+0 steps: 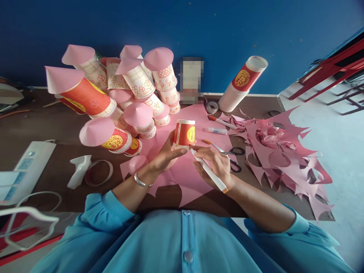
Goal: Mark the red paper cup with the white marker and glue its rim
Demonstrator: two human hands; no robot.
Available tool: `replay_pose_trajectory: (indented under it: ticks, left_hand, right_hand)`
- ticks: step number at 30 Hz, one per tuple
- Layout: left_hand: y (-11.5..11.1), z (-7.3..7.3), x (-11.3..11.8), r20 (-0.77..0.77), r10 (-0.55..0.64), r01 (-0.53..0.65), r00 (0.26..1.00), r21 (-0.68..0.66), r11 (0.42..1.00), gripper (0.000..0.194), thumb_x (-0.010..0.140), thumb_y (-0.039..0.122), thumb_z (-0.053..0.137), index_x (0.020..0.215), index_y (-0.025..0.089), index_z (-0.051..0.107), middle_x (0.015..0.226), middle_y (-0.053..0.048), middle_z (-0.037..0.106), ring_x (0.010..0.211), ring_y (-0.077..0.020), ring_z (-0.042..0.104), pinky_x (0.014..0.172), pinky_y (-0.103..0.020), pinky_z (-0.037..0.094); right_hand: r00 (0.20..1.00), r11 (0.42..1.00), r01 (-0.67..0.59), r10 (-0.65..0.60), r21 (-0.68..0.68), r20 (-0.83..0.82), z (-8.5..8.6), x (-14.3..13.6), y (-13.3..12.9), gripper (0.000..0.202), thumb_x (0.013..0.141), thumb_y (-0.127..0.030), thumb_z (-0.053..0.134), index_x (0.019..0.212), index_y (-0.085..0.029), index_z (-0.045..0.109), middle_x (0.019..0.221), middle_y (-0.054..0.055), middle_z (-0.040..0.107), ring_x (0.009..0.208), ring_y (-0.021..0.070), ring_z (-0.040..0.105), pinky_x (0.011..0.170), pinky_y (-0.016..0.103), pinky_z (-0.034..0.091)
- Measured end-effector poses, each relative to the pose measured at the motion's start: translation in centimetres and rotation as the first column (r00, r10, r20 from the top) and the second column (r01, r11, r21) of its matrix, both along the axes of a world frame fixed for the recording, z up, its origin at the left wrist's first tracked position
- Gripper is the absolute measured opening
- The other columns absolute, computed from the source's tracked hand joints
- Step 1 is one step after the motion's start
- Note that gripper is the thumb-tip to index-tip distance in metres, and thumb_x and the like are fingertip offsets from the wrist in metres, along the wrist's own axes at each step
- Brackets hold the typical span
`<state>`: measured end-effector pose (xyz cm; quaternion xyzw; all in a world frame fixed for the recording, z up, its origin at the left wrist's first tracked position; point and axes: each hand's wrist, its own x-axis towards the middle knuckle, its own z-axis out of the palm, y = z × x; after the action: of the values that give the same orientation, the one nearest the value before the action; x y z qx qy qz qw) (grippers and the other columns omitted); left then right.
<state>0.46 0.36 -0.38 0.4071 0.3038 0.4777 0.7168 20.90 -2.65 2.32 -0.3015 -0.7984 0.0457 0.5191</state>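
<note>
My left hand (168,154) is closed around a red and white paper cup (184,132) with a yellow round emblem. The cup is upside down or upright; I cannot tell which. In my right hand (214,161) is a white marker pen (212,174) with an orange end, its tip at the cup's lower edge. Both hands are over pink paper sheets (193,185) on the dark table. Just right of my right hand lie scissors (234,151) with black handles, beside an orange-capped pen (206,141) and a glue stick (217,131).
Decorated paper cups with pink paper cones (138,113) crowd the back left. A tall stack of cups (239,83) leans at the back right near a tape roll (212,107). Cut pink scraps (278,151) pile on the right. A ring of tape (99,172) lies at left.
</note>
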Motion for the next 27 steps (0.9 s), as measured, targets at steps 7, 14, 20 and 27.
replay_pose_trajectory:
  ticks: [7,14,20,27]
  left_hand:
    - [0.05,-0.11,0.05,0.019,0.031,-0.03,0.999,-0.022,0.999,0.092,0.08,0.044,0.104,0.16,0.038,0.061,0.147,-0.007,0.081,0.141,-0.0352,0.076,0.128,-0.059,0.055]
    - [0.14,-0.01,0.34,0.02,0.013,-0.013,1.0,-0.028,1.0,0.062,0.086,0.044,0.098,0.142,0.029,0.077,0.128,-0.008,0.09,0.136,-0.0344,0.081,0.131,-0.054,0.055]
    - [-0.16,-0.04,0.03,0.042,-0.05,0.053,0.998,-0.065,0.997,0.069,0.084,0.042,0.102,0.146,0.027,0.075,0.126,-0.011,0.091,0.135,-0.0366,0.082,0.121,-0.054,0.061]
    - [-0.18,0.25,0.07,0.11,-0.048,0.062,0.993,-0.132,0.989,0.074,0.085,0.048,0.099,0.151,0.026,0.073,0.127,-0.011,0.09,0.127,-0.0351,0.085,0.112,-0.048,0.065]
  right_hand:
    - [0.996,0.999,-0.021,0.018,-0.037,-0.087,0.06,0.15,0.01,0.017,0.11,-0.021,0.074,0.126,-0.023,0.07,0.101,0.008,0.086,0.106,0.0304,0.092,0.084,0.039,0.077]
    - [0.995,0.996,-0.012,0.003,-0.091,-0.1,-0.13,0.24,-0.02,0.015,0.113,-0.026,0.072,0.127,-0.026,0.068,0.109,0.008,0.088,0.119,0.0305,0.09,0.091,0.04,0.077]
    - [0.996,0.997,-0.082,0.082,-0.011,-0.018,0.07,-0.08,-0.06,0.02,0.112,-0.022,0.072,0.131,-0.024,0.068,0.1,0.008,0.087,0.106,0.0274,0.092,0.087,0.035,0.077]
    - [0.994,0.996,-0.089,0.09,0.019,-0.058,0.57,0.24,-0.04,0.016,0.114,-0.025,0.07,0.13,-0.022,0.069,0.098,0.007,0.085,0.09,0.0235,0.09,0.078,0.033,0.076]
